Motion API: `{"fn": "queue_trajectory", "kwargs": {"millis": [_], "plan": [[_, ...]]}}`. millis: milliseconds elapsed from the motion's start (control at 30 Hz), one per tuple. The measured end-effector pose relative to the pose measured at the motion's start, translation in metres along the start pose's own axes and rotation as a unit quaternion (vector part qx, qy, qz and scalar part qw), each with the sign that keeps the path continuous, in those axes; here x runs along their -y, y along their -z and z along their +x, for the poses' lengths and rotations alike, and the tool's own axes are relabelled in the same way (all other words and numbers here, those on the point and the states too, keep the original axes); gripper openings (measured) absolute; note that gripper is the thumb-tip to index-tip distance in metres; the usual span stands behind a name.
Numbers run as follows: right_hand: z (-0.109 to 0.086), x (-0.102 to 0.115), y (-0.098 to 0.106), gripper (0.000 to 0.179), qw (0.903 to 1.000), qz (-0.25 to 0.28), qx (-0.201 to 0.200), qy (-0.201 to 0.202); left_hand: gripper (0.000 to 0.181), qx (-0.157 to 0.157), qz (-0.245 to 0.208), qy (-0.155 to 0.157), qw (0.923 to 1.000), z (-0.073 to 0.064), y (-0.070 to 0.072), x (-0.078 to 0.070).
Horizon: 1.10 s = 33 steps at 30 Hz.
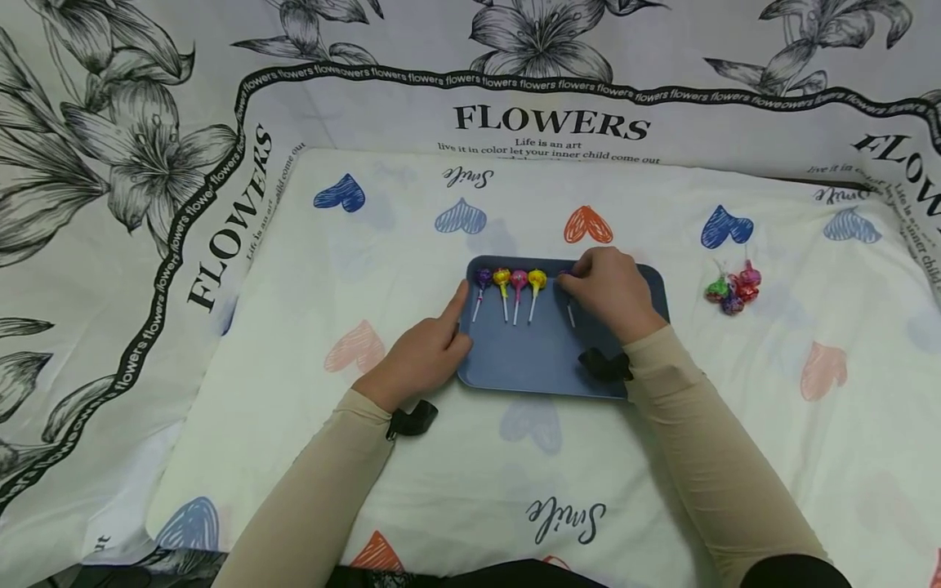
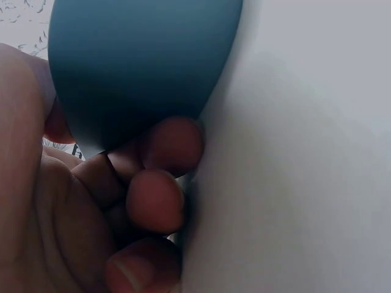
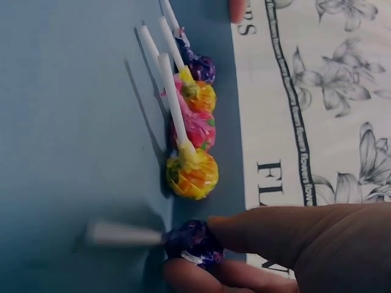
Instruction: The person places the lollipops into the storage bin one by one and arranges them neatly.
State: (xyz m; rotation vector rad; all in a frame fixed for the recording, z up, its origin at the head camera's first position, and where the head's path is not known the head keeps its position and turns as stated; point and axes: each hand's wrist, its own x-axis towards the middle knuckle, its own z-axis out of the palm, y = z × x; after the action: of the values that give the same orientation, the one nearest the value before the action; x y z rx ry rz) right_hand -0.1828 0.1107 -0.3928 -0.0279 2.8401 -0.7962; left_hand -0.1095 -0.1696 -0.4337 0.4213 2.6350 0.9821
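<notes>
My right hand (image 1: 613, 290) pinches a purple-wrapped lollipop (image 3: 194, 243) by its head, between thumb and fingers, over the right part of the blue-grey tray (image 1: 544, 359). Its white stick points toward my body. To its left lies a row of lollipops: a yellow one (image 1: 537, 280), a pink one (image 1: 519, 280), a yellow-and-red one (image 1: 502, 278) and a purple one (image 1: 483, 278), heads at the far rim. My left hand (image 1: 422, 355) holds the tray's left edge, index finger stretched along the rim. In the left wrist view, curled fingertips (image 2: 174, 145) sit against the tray's side.
A small pile of wrapped lollipops (image 1: 733, 287), with green, purple and red heads, lies on the cloth right of the tray. A pale cloth (image 1: 265, 425) with printed hearts covers the table, over a flower-printed cloth (image 1: 382, 114).
</notes>
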Motion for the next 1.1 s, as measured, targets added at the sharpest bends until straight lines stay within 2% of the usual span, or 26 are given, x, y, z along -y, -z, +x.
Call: {"fn": "queue_trajectory", "kwargs": {"millis": [200, 567, 1100], "plan": [[0.0018, 0.0013, -0.0046, 0.029, 0.9999, 0.006, -0.007, 0.008, 0.079, 0.000, 0.002, 0.001, 1.0000, -0.0001, 0.0010, -0.0001], [0.0024, 0.0036, -0.0073, 0.029, 0.9996, 0.009, 0.014, 0.021, 0.079, 0.001, -0.001, 0.002, 1.0000, 0.0001, 0.0008, 0.0002], [0.0010, -0.0039, -0.0061, 0.038, 0.9996, -0.001, 0.013, 0.024, 0.079, 0.002, -0.003, 0.005, 1.0000, -0.0004, 0.0013, -0.0014]]}}
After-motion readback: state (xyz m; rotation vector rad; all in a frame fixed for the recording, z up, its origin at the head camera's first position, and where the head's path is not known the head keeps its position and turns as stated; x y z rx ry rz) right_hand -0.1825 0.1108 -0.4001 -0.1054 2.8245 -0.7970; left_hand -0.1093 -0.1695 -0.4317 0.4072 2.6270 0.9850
